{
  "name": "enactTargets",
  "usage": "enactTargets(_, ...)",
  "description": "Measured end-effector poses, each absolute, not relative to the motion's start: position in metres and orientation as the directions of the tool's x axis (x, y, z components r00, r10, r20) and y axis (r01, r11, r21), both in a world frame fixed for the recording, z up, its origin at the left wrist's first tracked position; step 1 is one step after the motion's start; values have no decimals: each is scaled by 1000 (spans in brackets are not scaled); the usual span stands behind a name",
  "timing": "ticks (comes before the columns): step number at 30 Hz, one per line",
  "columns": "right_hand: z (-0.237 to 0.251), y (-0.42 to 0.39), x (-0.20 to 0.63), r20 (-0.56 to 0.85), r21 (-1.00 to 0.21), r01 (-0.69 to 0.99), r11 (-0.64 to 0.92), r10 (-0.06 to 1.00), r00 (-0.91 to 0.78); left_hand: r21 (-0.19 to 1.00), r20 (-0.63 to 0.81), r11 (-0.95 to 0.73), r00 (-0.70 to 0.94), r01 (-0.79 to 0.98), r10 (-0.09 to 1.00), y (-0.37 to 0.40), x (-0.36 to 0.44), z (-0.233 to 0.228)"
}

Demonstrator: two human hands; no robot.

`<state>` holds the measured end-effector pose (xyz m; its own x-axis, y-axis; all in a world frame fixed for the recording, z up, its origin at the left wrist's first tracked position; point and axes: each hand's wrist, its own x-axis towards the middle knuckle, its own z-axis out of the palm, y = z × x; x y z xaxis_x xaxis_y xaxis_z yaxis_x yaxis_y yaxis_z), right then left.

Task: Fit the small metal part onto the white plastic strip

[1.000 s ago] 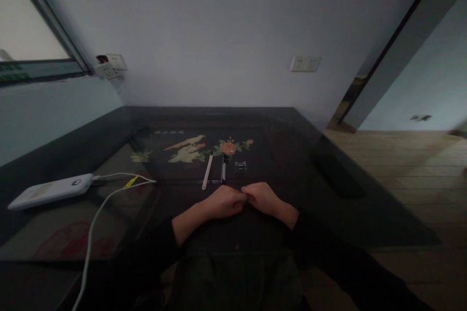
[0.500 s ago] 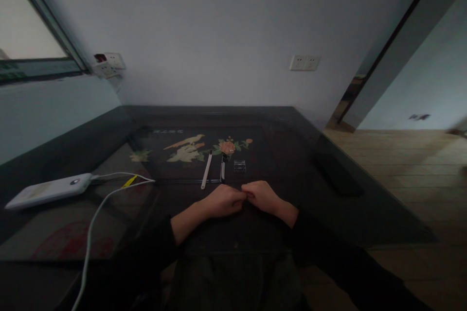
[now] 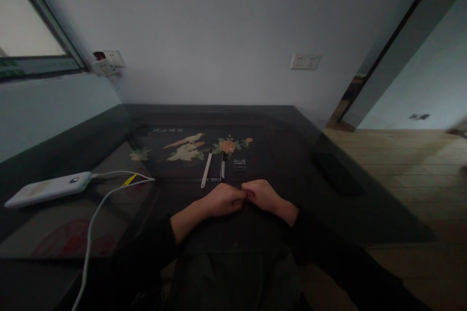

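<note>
a: where are the hands?
b: left hand [image 3: 222,199] and right hand [image 3: 263,195] curl, fingertips meeting; whether they pinch anything, i cannot tell.
a: the stick [image 3: 206,169]?
b: just beyond the left hand, untouched, beside the clear box [image 3: 240,165].

Pale strip [image 3: 206,169] — flat, beyond the hands

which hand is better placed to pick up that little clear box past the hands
Right, probably. The small clear box lies on the table just beyond the right hand; the left hand sits nearer the white stick and dark tool.
</note>
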<state>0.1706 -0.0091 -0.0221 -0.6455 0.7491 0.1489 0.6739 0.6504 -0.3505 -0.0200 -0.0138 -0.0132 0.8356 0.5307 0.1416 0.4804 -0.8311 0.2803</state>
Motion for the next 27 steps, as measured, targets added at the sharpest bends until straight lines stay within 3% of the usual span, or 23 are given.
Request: enactTargets(27, -21, -10, 170, 140, -356, 690, 630, 766, -627, 294, 130, -820, 830, 491, 543, -11, -20, -10)
